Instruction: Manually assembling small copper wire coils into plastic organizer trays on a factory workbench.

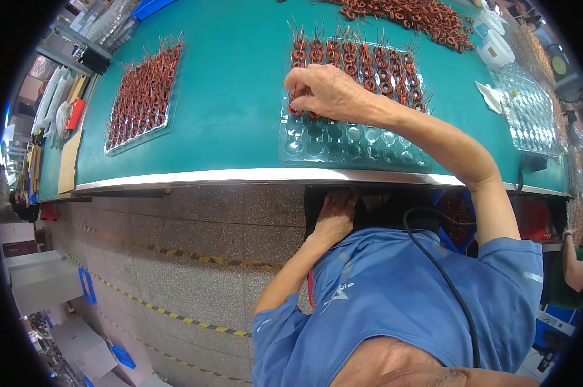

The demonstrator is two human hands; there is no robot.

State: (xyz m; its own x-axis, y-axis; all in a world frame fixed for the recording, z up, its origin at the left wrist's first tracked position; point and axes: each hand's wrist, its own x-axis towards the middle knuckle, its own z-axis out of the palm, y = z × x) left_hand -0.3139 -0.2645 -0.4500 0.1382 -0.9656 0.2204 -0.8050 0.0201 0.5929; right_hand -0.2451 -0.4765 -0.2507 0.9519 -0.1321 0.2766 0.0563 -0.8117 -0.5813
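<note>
My right hand (pixel 330 92) reaches over a clear plastic tray (pixel 314 153) on the green table. Its fingers curl down and its thumb bends in at a copper-wire ring coil (pixel 294 111) near the tray's left side; the grip is partly hidden by the hand. Rows of ring coils (pixel 349 58) with upright wire ends fill the tray's far part. Bare round pockets show in its near rows. Below the table edge, my left hand (pixel 336 211) lies on my dark-clothed lap, fingers stretched out and nothing seen in them.
Another tray (pixel 173 119) packed with coils stands to the left. A loose heap of coils (pixel 410 19) lies at the back. White tubs (pixel 495 48) and a clear pocketed tray (pixel 530 116) are on the right. A black cable (pixel 446 277) crosses my shirt. Another person's arm (pixel 573 264) shows at far right.
</note>
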